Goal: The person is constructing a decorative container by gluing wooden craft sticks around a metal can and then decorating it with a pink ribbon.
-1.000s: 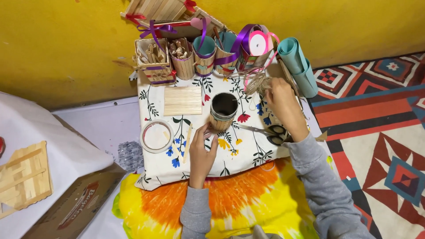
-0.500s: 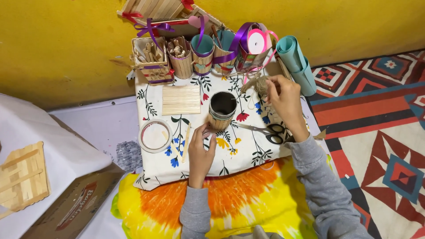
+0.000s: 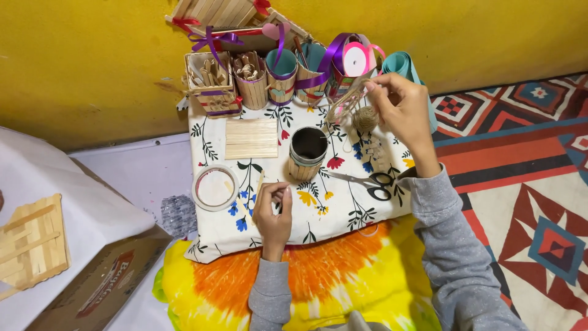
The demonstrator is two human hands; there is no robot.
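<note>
Four stick-clad pots [image 3: 251, 83] hold sticks.

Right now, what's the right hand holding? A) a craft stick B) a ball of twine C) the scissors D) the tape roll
B: the right hand is raised over the floral cloth with a ball of twine in its fingers, loose strands trailing from it, while the scissors lie flat on the cloth, apart from both hands.

Bright, even light is falling from above; the yellow wall [image 3: 92, 67] is darkening toward nine o'clock, soft shadows are pooling under the pots [image 3: 269, 79], focus is holding sharp.
</note>
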